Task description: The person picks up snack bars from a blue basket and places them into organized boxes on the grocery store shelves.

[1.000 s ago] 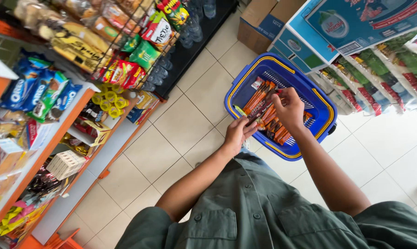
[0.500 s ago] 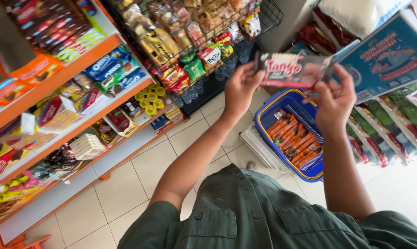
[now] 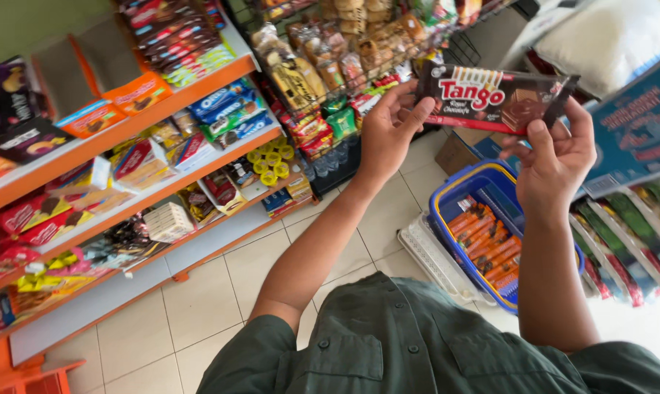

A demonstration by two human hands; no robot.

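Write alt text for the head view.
Both hands, left hand and right hand, hold a dark wafer packet up above a blue basket of orange packets on the tiled floor, beside snack shelves.

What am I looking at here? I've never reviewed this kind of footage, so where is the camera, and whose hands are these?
The one camera sits on a person's head and looks down, so the green shirt and both arms are the wearer's own. No machine is involved. The left hand and right hand grip opposite ends of a dark wafer packet, raised in front of shop shelves stocked with snacks. Below on the tiled floor stands a blue basket with orange packets lying inside.
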